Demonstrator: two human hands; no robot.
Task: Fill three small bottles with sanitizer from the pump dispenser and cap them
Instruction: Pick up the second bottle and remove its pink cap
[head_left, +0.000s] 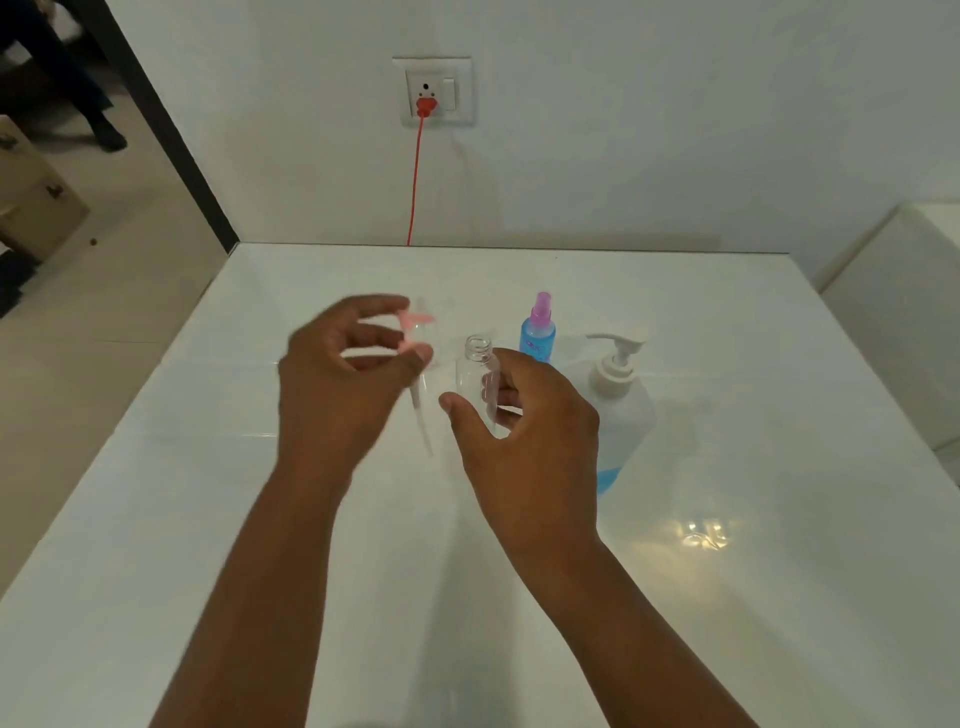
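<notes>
My left hand (343, 379) pinches a pink spray cap (415, 327) between thumb and fingers; its white dip tube (421, 415) hangs down, blurred. My right hand (524, 415) grips a small clear empty bottle (477, 374), upright with its neck open, just right of the cap. A blue-filled small bottle (538, 332) with a pink spray cap stands behind my right hand. The pump dispenser (618, 405), white pump on top and a little blue liquid at its bottom, stands to the right. Another clear bottle seems to stand behind the cap, too faint to tell.
Everything sits on a glossy white table (727, 571) against a white wall. A red cord (415, 176) runs from a wall socket (434, 93) down behind the table's far edge. A white unit (904, 322) stands at the right; floor and a box lie at the left.
</notes>
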